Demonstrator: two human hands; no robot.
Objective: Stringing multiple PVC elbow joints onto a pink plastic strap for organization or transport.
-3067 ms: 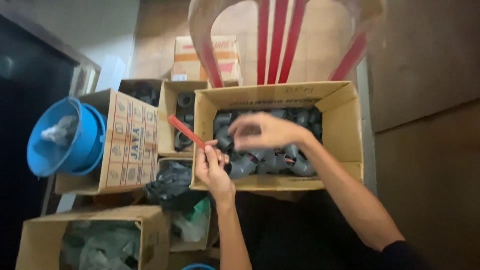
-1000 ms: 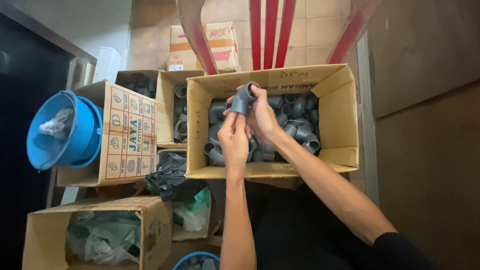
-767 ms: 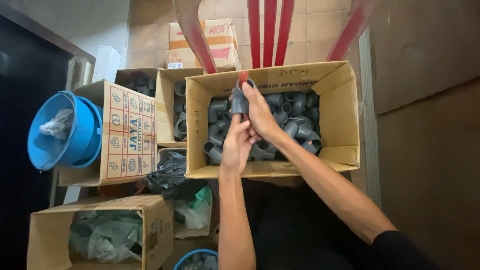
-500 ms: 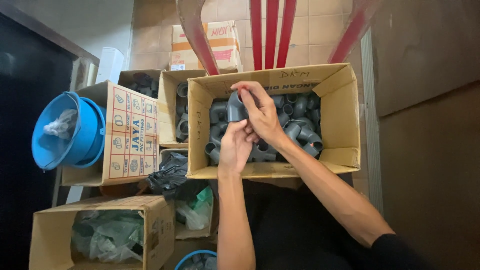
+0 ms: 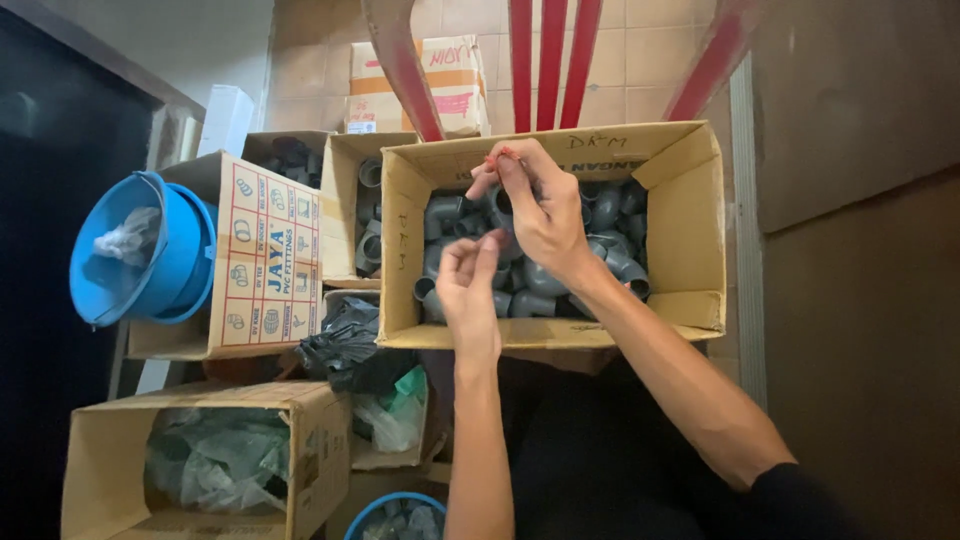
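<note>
An open cardboard box (image 5: pixel 690 230) holds several grey plastic pipe elbows (image 5: pixel 530 300). My right hand (image 5: pixel 545 215) is raised over the box's far left part. It grips a grey pipe fitting (image 5: pixel 498 205), and something small and red (image 5: pixel 496 157) shows at its fingertips. My left hand (image 5: pixel 468 285) hovers just below it over the box's near left side. Its fingers are loosely apart and nothing is visible in them. The two hands are close but apart.
Left of the box stand more cardboard boxes: one with grey fittings (image 5: pixel 368 215) and a printed one (image 5: pixel 265 265). Stacked blue buckets (image 5: pixel 150 250) sit at far left. A black bag (image 5: pixel 345 345) and a box of clear plastic bags (image 5: pixel 215 460) lie nearer. Red chair legs (image 5: pixel 545 60) rise behind.
My right hand has lifted the fitting up and toward the box's far left edge. My left hand has let go and dropped back, its fingers now apart.
</note>
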